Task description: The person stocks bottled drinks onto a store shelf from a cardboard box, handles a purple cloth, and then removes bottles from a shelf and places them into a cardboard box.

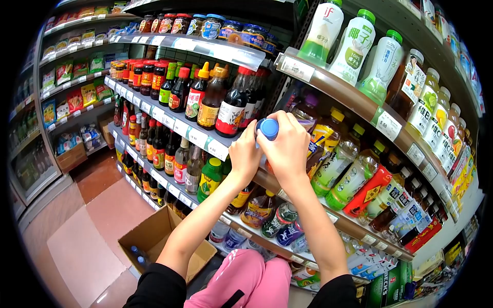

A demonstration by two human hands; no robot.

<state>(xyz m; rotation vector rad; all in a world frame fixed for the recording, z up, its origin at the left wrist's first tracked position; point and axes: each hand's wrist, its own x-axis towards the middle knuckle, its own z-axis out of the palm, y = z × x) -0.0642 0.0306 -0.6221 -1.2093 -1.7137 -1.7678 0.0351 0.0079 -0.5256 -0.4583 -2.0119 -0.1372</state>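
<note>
A bottle with a blue cap (268,129) is held up in front of the shelves, cap toward me. Its body is mostly hidden behind my hands. My left hand (245,155) is closed around its left side. From the right, my right hand (285,149) grips the same bottle, fingers curled near the cap. Just beyond my left hand stands a dark sauce bottle (233,110) with a red cap. Beside my right hand are drink bottles, among them a yellow-capped one (324,136).
An open cardboard box (154,231) on the floor at lower left holds blue-capped bottles (139,254). White-and-green coconut drinks (354,49) line the upper right shelf. Sauce bottles (169,149) fill the left shelves. A green carton (387,285) sits at lower right.
</note>
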